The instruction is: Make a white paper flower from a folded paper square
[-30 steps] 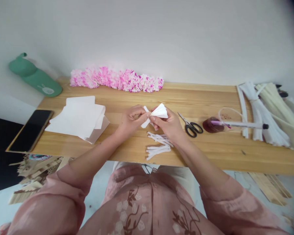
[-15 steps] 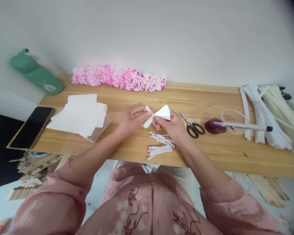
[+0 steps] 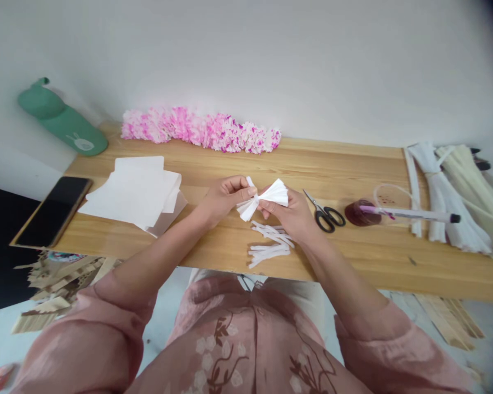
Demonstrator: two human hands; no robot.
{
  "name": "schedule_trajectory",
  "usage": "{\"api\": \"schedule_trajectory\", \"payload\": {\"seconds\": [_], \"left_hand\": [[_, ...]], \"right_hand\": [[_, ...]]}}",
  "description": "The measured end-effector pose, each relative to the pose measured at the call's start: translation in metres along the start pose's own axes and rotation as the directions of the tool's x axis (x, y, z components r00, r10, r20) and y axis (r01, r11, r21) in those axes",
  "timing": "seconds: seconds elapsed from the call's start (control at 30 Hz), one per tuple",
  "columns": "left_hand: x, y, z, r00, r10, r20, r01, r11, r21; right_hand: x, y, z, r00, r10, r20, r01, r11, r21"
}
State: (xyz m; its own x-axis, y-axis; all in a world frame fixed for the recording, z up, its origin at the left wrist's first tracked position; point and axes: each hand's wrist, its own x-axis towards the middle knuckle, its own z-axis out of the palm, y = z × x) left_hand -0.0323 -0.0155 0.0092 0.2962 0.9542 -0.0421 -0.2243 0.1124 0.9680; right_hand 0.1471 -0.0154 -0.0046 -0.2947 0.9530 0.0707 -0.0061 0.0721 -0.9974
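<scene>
Between my two hands is a pleated white paper bow (image 3: 274,192), fanned out at both ends and narrow in the middle. My left hand (image 3: 229,198) pinches it near the middle from the left, its fingers closed. From the right, my right hand (image 3: 290,213) grips the middle with thumb and fingers, under the larger fan. A short white strip end sticks up beside my left fingertips. Several narrow white paper strips (image 3: 270,250) lie loose on the table just below my hands. Black-handled scissors (image 3: 325,213) rest right of my right hand, blades pointing away.
On the wooden table (image 3: 337,164) lie white paper sheets (image 3: 127,189) and a phone (image 3: 53,210) at left. A green bottle (image 3: 68,123) and a pink-white row of paper flowers (image 3: 201,130) are behind. At right are a cup of dark red liquid (image 3: 361,213), a pen (image 3: 419,212) and white strip bundles (image 3: 439,202).
The lower left end of the white paper has spread from a narrow folded strip into a fan. Both hands keep their hold in nearly the same place.
</scene>
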Motion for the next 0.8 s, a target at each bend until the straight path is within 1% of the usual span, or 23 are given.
{"api": "schedule_trajectory", "payload": {"seconds": [0.07,0.13,0.2,0.27,0.33,0.4,0.53,0.6,0.7,0.8], "left_hand": [[0.0010,-0.0024,-0.0028,0.995,-0.066,0.071,0.070,0.996,-0.057],[0.0017,-0.0039,-0.0051,0.981,-0.140,0.135,0.154,0.983,-0.099],[0.0020,-0.0038,-0.0064,0.964,-0.204,0.170,0.226,0.966,-0.122],[0.0020,-0.0025,-0.0066,0.955,-0.239,0.178,0.264,0.956,-0.131],[0.0017,-0.0012,-0.0058,0.959,-0.231,0.161,0.253,0.959,-0.131],[0.0012,-0.0004,-0.0044,0.974,-0.193,0.122,0.206,0.972,-0.109],[0.0000,-0.0008,-0.0018,0.995,-0.095,0.021,0.095,0.995,0.007],[-0.0011,-0.0008,-0.0009,0.998,-0.057,-0.002,0.057,0.996,0.071],[-0.0034,0.0007,0.0002,1.000,-0.028,-0.008,0.029,0.987,0.161],[-0.0051,0.0030,0.0016,0.998,-0.013,0.060,0.002,0.984,0.177]], "right_hand": [[-0.0011,-0.0008,-0.0011,0.999,-0.036,0.021,0.037,0.999,-0.032],[-0.0022,-0.0021,-0.0022,0.997,-0.063,0.047,0.067,0.995,-0.075],[-0.0030,-0.0034,-0.0031,0.995,-0.077,0.070,0.084,0.990,-0.111],[-0.0033,-0.0044,-0.0034,0.993,-0.080,0.082,0.090,0.987,-0.133],[-0.0034,-0.0052,-0.0029,0.994,-0.084,0.074,0.094,0.984,-0.150],[-0.0035,-0.0056,-0.0016,0.995,-0.087,0.050,0.094,0.981,-0.169],[-0.0039,-0.0053,0.0013,0.997,-0.080,0.001,0.079,0.979,-0.188],[-0.0041,-0.0050,0.0018,0.998,-0.068,-0.015,0.064,0.978,-0.200],[-0.0040,-0.0042,0.0009,0.998,-0.048,-0.041,0.039,0.978,-0.206],[-0.0031,-0.0024,-0.0012,0.999,-0.027,-0.044,0.018,0.982,-0.190]]}}
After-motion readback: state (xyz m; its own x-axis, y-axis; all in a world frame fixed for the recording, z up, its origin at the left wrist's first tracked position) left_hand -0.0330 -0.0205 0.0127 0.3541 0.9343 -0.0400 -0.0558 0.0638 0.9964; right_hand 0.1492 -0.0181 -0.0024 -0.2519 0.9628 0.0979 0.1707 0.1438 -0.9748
